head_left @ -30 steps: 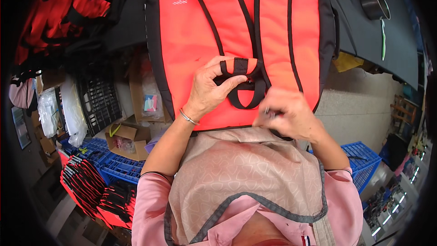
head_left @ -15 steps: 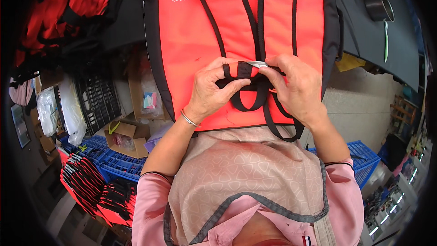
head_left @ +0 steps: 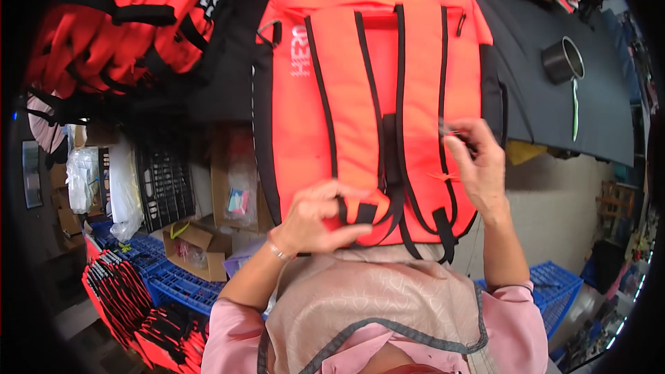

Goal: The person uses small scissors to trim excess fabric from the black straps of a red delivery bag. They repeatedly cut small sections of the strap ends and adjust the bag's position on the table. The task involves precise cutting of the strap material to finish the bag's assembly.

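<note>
A bright orange-red backpack with black sides lies on the table before me, its shoulder straps facing up. My left hand rests at the lower end of the left strap. Its thumb and fingers are apart around the black webbing there, slightly blurred. Over the right strap's edge, my right hand is closed on small metal thread snips, largely hidden by the fingers. Just below them, a tuft of orange thread sticks out from the strap's edge. Black webbing loops hang at the bag's near edge.
A dark metal cup and a green-and-white slim tool lie on the black table at right. Red and black bags pile up at far left. Blue plastic crates and an open cardboard box stand at lower left.
The backpack now shows farther down, with its top in view. My hands have parted: the right moved up along the right strap with the snips, the left loosened around the left strap's end.
</note>
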A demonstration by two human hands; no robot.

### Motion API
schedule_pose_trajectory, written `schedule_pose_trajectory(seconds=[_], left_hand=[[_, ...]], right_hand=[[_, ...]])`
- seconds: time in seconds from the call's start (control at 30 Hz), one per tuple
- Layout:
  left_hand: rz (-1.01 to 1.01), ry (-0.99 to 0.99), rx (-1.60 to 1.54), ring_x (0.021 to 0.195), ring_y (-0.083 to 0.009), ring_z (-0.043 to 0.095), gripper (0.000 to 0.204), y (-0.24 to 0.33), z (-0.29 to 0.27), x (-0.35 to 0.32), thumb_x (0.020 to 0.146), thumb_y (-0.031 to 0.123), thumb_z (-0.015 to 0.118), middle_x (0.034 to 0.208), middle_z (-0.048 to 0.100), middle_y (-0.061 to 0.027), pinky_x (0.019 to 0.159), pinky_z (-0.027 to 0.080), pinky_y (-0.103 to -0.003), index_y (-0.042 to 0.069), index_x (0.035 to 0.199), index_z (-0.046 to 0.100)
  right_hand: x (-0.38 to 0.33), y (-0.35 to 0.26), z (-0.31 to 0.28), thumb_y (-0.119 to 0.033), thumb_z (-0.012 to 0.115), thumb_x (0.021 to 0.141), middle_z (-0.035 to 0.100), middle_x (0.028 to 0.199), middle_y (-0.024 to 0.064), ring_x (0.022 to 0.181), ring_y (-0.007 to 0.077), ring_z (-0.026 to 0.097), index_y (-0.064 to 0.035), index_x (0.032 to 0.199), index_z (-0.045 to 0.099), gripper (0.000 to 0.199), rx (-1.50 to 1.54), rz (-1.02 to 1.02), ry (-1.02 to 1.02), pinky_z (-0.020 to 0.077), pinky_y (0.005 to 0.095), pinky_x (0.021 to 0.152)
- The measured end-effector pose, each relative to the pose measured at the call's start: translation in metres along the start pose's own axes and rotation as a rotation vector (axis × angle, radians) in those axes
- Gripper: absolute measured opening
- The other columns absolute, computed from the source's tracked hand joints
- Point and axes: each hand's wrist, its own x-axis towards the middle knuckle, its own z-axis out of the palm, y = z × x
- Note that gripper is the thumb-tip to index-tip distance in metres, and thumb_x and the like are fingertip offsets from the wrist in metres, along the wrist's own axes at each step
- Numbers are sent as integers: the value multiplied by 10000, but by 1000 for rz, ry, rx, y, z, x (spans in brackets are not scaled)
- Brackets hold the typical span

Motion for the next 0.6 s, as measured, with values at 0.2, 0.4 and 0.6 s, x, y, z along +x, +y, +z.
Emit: schedule_pose_trajectory(seconds=[0.2, 0.4, 0.6], left_hand=[[-234, -443, -101, 944, -245, 708, 229, -1, -69, -9, 687, 122, 844, 1044, 724, -143, 803, 551, -322, 8, 628, 655], [-543, -228, -64, 753, -155, 691, 316, 1, -105, 85, 959, 224, 582, 755, 704, -95, 728, 538, -289, -20, 790, 688], [77, 489, 595, 1277, -289, 502, 496, -67, -86, 205, 958, 303, 606, 1378, 518, -194, 1065, 392, -372, -11, 1332, 519]], right_hand=[[35, 2, -43, -75, 746, 846, 452, 696, -78, 630, 8, 396, -20, 1082, 623, 272, 23, 61, 240, 313, 183, 568], [82, -31, -23, -110, 690, 919, 499, 679, -75, 619, 7, 380, 1, 909, 646, 120, 126, -82, 278, 298, 191, 552], [159, -79, 37, -130, 687, 887, 593, 699, 36, 582, 130, 524, -16, 936, 657, 127, -109, -427, 175, 417, 294, 557]])
